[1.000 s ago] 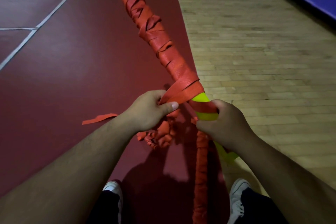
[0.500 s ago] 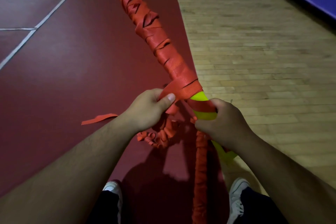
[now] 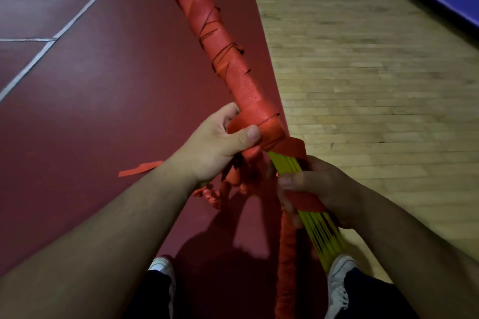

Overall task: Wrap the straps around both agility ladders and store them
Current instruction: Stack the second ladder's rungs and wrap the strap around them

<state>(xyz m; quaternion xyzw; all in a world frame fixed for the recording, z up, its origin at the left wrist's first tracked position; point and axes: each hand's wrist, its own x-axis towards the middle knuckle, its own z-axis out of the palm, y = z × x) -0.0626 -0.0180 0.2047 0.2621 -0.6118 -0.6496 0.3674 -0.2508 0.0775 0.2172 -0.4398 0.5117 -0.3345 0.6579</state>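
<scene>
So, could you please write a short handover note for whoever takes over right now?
Left hand: pinches the orange webbing strap at the near edge of the wrapped part.
Right hand: grips the stacked yellow-green plastic ladder rungs just below, with a turn of strap under its fingers.
Done: the far length of this bundle is wrapped, up past the top of the frame.
Left: the near stretch of rungs is bare, and a loose strap tail lies on the maroon gym floor. Wind on towards the near end, then store. A second ladder cannot be made out for sure.
</scene>
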